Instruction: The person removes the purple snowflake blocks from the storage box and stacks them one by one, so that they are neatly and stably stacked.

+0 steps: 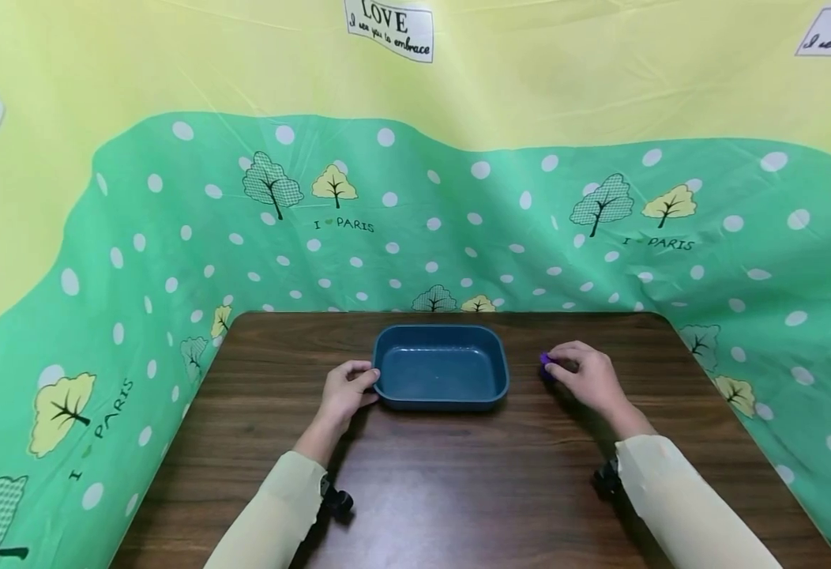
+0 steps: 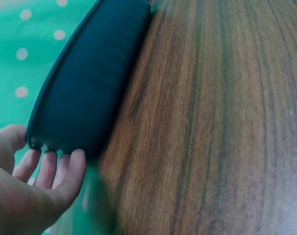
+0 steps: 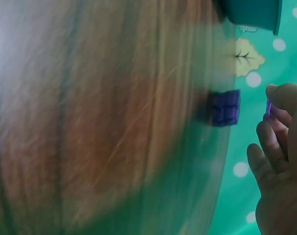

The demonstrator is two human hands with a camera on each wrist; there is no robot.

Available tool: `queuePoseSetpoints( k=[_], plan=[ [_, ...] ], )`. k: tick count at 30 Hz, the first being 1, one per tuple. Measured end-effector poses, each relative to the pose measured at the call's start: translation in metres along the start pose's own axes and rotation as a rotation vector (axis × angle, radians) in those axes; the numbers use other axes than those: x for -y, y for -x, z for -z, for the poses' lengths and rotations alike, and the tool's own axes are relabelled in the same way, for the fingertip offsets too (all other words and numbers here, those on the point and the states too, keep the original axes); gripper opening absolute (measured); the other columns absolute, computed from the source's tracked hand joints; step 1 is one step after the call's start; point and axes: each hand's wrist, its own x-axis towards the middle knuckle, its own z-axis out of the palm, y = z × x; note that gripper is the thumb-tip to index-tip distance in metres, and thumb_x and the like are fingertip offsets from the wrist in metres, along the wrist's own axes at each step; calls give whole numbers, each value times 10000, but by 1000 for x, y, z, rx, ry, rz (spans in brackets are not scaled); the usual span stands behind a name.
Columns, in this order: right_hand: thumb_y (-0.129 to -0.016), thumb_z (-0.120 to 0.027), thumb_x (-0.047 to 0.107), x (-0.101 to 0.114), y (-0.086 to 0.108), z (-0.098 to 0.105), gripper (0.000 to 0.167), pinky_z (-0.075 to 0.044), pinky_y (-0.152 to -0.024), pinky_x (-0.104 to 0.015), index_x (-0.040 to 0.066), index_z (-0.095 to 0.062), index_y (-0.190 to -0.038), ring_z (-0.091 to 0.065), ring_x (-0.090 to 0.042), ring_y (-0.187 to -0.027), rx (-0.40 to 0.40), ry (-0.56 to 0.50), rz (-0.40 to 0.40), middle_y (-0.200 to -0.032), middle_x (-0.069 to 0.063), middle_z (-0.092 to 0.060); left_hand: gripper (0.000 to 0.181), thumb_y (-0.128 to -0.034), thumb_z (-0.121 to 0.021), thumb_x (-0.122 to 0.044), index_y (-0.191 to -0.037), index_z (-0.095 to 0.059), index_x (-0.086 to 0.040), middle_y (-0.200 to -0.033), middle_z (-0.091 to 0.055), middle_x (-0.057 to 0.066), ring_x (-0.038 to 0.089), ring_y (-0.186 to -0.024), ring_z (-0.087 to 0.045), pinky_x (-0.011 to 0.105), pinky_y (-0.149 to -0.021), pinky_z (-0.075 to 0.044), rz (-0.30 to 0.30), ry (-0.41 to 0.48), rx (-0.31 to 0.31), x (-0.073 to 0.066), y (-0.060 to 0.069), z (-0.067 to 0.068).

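A dark teal rectangular tub stands on the table, its inside showing nothing but the bare floor. My left hand pinches its left end, the thumb at the rim and the fingers against the outer wall, as the left wrist view also shows. To the right of the tub, my right hand pinches a small, thin purple piece between thumb and forefinger; most of it is hidden. Just beyond those fingertips, a purple block with grid-like grooves sits on the table, apart from the held piece.
The dark wood table has rounded far corners. Behind it and at its sides hangs a green and yellow cloth with white dots and trees. A small black camera is strapped at the left wrist, another at the right.
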Motion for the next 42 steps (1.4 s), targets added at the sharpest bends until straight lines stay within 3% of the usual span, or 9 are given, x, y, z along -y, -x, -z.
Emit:
queuePoseSetpoints(
  k=[3, 6, 11, 19, 28, 42],
  plan=[
    [-937, -763, 144, -4, 4, 1, 168, -589, -833, -468, 36, -786, -1063, -676, -325, -1016, 8, 24, -18, -1123, -125, -717, 293, -965, -700, -77, -1228, -654, 44, -974, -661, 70, 136, -864, -669, 389, -784, -655, 1, -2, -1, 1, 0, 0],
    [-939, -756, 138, -8, 6, 0, 168, -574, -848, -549, 26, -782, -1061, -676, -347, -1017, 15, 29, -36, -1118, -137, -714, 292, -966, -701, -78, -1226, -654, 45, -977, -664, 73, 130, -854, -670, 394, -789, -655, -1, -5, -2, 1, -1, 0],
    [-935, -763, 137, -14, 9, -1, 158, -576, -860, -555, 41, -782, -1059, -677, -337, -1015, 24, 36, -55, -1106, -126, -716, 302, -964, -707, -85, -1230, -653, 47, -978, -661, 75, 129, -854, -667, 413, -807, -653, -2, -6, -6, 0, -2, 0],
    [-920, -785, 148, -16, 10, -6, 151, -583, -826, -480, 67, -789, -1048, -690, -306, -1004, 13, 54, -8, -1098, -89, -729, 308, -962, -715, -97, -1231, -655, 42, -982, -659, 72, 142, -873, -661, 447, -843, -645, -6, -7, -2, 0, -2, 0],
    [-921, -775, 124, -17, 11, -7, 179, -568, -889, -577, 43, -778, -1081, -674, -362, -1062, 39, 43, 1, -1138, -123, -719, 348, -973, -707, -114, -1272, -635, 49, -1003, -653, 68, 160, -908, -663, 494, -896, -626, 10, -12, 7, -3, 2, 1],
    [-923, -765, 102, -16, 11, -10, 188, -530, -959, -615, 33, -775, -1098, -649, -403, -1121, 72, 40, -29, -1187, -154, -704, 318, -964, -711, -104, -1238, -653, 45, -1000, -662, 92, 156, -886, -669, 442, -848, -645, 5, -17, -2, 0, 0, 0]
  ],
)
